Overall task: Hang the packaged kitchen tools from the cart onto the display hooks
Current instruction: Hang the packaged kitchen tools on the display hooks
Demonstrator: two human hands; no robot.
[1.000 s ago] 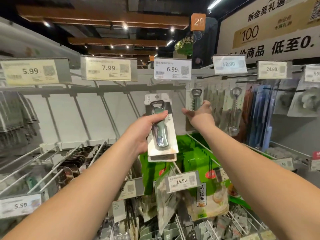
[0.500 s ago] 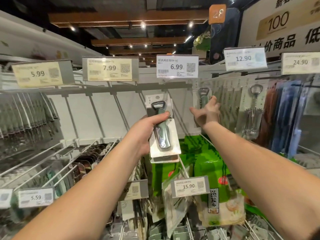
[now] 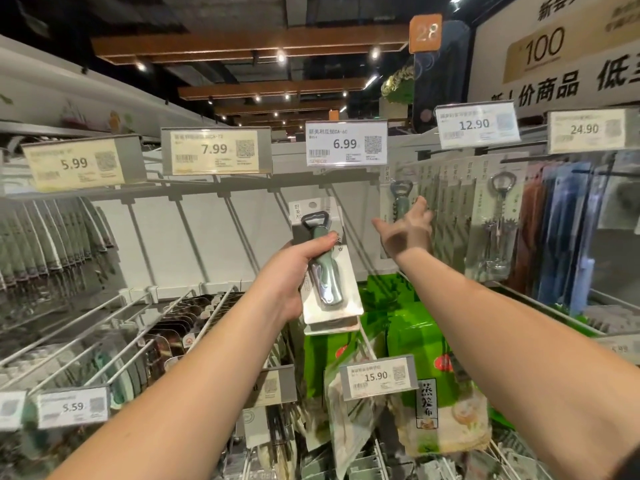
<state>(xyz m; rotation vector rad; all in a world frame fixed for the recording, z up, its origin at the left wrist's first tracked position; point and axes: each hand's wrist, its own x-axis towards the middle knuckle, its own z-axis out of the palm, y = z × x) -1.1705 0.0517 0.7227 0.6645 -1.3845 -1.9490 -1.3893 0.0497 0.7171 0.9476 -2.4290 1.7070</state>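
My left hand (image 3: 294, 271) grips a small stack of carded green bottle openers (image 3: 327, 271), held upright in front of the white back panel, thumb across the top card. My right hand (image 3: 407, 233) reaches forward with fingers spread, touching the front package of a hanging row of carded corkscrew openers (image 3: 398, 199) under the 6.99 tag (image 3: 346, 143). The hook that carries this row is hidden behind the tag and packages. More of the same packages (image 3: 498, 216) hang to the right under the 12.90 tag.
Bare wire hooks (image 3: 194, 233) slant down from the rail under the 7.99 tag (image 3: 214, 150). Grey-green packaged tools (image 3: 48, 244) hang at the left. Green bags (image 3: 412, 327) and lower hooks with a 15.90 tag (image 3: 377, 375) sit below. Blue packages (image 3: 568, 237) hang at the right.
The view has shifted left and slightly up. My right hand has opened its fingers and moved up against the hanging row. My left hand keeps hold of the stack, nearly still.
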